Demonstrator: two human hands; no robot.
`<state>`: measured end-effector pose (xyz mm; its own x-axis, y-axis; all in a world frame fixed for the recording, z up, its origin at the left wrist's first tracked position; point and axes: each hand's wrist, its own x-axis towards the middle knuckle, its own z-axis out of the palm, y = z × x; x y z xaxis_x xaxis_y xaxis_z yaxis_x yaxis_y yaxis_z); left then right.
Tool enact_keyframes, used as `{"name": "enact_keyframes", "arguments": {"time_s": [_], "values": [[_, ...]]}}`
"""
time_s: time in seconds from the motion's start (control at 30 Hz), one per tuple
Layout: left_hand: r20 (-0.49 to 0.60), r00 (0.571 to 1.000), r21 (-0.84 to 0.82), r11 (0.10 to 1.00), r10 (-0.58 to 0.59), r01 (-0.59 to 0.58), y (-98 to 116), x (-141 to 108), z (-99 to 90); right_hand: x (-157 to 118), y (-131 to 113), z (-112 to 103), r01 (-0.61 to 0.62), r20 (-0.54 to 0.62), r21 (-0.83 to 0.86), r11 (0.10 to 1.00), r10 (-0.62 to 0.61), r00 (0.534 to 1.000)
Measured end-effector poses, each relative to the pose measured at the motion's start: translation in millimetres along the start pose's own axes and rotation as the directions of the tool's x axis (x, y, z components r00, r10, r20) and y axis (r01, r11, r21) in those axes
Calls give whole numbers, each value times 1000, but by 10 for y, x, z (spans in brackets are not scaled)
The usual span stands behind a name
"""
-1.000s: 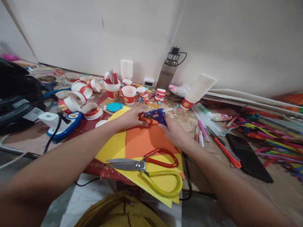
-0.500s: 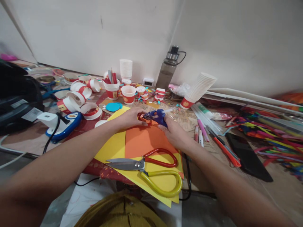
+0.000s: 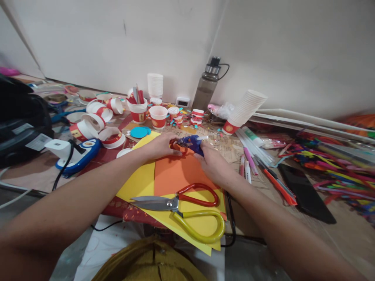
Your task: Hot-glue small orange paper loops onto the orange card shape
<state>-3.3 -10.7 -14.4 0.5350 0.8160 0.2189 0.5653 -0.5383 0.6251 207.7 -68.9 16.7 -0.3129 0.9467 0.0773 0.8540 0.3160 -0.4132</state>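
In my right hand (image 3: 215,162) is a blue hot glue gun (image 3: 191,143), with a white glue stick poking out of its back end. Its nozzle points left, toward my left hand (image 3: 162,146). Between the fingers of that hand is a small red piece (image 3: 182,149); the fingers and the glue gun partly hide its shape. Beneath both hands lies an orange sheet of paper (image 3: 181,177) on top of yellow paper (image 3: 137,181). Large scissors (image 3: 175,205) with one red and one yellow handle rest on the sheets, nearer to me.
Behind the hands stand paper cups (image 3: 158,118), a leaning cup stack (image 3: 244,111) and a water bottle (image 3: 205,88). Cut cup rings (image 3: 111,137) and a blue power strip (image 3: 79,156) are at left. A cutter (image 3: 279,187), a phone (image 3: 306,193) and pipe cleaners (image 3: 345,168) lie right.
The view has shifted very slightly. Both hands keep nearly the same place, with the glue gun's nozzle still close to the red piece.
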Motion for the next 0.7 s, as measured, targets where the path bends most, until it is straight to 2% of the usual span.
{"name": "enact_keyframes", "arguments": {"time_s": [0.33,0.5,0.7], "values": [[6,999,-26,999,-37,37,-33,11,18,-38,10,24,63,0,86,994,-63,998],[0,999,-21,999,-42,42,-6,5,10,19,66,22,24,23,106,994,-26,999],[21,998,-5,998,-55,56,43,-5,-16,21,78,-15,-6,-15,140,990,8,1000]]}}
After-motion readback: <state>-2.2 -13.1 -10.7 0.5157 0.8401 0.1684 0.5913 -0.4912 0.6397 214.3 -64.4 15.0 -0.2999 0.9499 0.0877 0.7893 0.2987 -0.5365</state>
